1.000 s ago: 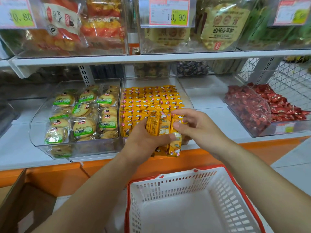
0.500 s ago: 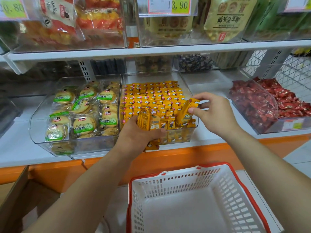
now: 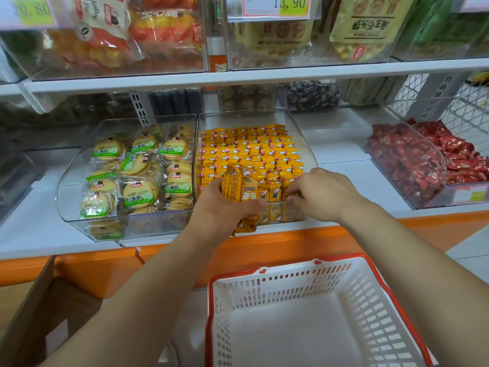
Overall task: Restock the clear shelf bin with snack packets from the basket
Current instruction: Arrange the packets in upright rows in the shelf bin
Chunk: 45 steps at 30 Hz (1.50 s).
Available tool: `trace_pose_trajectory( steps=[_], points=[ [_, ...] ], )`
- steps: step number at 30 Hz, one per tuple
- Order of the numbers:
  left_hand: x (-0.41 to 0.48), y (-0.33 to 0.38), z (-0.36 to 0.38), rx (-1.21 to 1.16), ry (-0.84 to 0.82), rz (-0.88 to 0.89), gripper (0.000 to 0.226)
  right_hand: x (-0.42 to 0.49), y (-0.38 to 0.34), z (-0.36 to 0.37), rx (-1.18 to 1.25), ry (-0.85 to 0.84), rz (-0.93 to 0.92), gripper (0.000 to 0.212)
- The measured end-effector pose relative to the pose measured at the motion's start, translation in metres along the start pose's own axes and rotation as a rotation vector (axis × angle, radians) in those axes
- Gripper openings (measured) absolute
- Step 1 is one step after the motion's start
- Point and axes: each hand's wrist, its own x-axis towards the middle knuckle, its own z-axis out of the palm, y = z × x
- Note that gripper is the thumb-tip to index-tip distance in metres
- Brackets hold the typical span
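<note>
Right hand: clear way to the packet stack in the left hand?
Likely yes. The fingers of the right hand are at the right edge of the stack that the left hand grips over the bin front; nothing lies between them.

Head view looks down, near the shelf (image 3: pixel 185 242).

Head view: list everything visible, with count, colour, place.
Clear plastic shelf bin: one, transparent, middle shelf centre.
Small yellow snack packets: many, rowed in that bin; a held bundle at its front.
Round green-labelled biscuit packs: many, clear bin to its left.
Red wrapped sweets: many, bin at right.
White plastic basket with red rim: one, below the shelf.
Brown cardboard box: one, bottom left.
Left hand: grips the bundle.
Right hand: fingers at the bundle's edge; grip unclear.
</note>
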Motion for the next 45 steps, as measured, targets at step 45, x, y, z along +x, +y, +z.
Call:
trace_pose_trajectory(
  steps=[45],
  points=[
    [0.001, -0.015, -0.015, -0.053, -0.070, 0.048, 0.014, -0.002, 0.003, 0.001, 1.002, 0.334, 0.081, 0.035]
  ],
)
